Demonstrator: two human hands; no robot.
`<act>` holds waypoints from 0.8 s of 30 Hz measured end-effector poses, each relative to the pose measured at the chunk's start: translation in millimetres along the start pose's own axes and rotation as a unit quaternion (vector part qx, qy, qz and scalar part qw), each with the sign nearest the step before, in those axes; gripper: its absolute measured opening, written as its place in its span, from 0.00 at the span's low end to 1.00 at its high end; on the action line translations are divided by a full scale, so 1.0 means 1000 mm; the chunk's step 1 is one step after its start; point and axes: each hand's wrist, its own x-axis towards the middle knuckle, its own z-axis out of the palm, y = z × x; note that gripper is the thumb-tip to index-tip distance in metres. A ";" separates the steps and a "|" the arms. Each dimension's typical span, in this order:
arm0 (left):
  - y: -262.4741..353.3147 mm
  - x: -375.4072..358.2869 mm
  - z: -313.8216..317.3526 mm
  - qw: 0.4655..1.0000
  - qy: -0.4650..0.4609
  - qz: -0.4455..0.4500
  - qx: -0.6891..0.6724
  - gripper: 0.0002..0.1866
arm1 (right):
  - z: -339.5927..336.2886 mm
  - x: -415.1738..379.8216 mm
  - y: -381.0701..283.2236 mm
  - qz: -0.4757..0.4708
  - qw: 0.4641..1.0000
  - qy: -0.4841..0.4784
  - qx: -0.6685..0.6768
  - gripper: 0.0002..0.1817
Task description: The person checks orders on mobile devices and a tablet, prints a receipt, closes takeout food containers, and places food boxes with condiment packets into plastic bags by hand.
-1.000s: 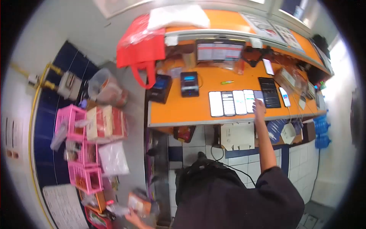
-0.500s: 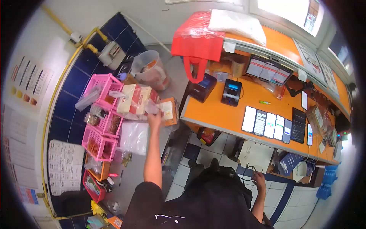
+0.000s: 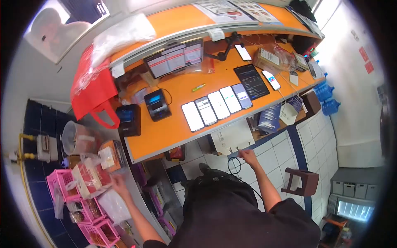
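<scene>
My left hand (image 3: 120, 184), somewhat blurred, is beside a red-and-cream cardboard box (image 3: 92, 177) with clear plastic over it. Its fingers are loosely apart, and nothing shows in them. A clear plastic-wrapped white pack (image 3: 114, 206) lies just below that hand. Beyond the box is a brown packet with a pale label (image 3: 108, 157). My right hand (image 3: 248, 157) is closed on a thin black cable (image 3: 234, 166), which hangs in a loop and runs back toward my waist. That hand is in front of the orange desk, close to a white box panel (image 3: 232, 138) below the desktop.
Several phones (image 3: 221, 104) and a tablet (image 3: 252, 81) lie on the orange desk (image 3: 173, 140), with a monitor (image 3: 175, 58) and a small black printer (image 3: 157, 105). Pink baskets (image 3: 62, 184) stand left. A red bag (image 3: 93, 84) hangs at the desk. A brown stool (image 3: 301, 182) stands right.
The view has swung right toward the desk. My left hand has drawn back from the plastic on the box. My right hand has reached forward with the cable, closer to the desk.
</scene>
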 end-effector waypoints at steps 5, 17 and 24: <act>-0.109 -0.200 -0.023 0.780 -0.521 -0.237 0.252 0.18 | -0.021 0.081 -0.054 -0.317 0.895 0.288 -0.123 0.27; -0.152 -0.347 -0.108 0.741 -0.490 0.107 0.446 0.10 | -0.068 0.158 -0.158 -0.138 0.865 0.316 -0.365 0.43; -0.097 -0.309 0.004 0.879 -0.171 -0.421 0.144 0.14 | -0.006 0.089 -0.097 -0.310 0.853 0.337 -0.250 0.41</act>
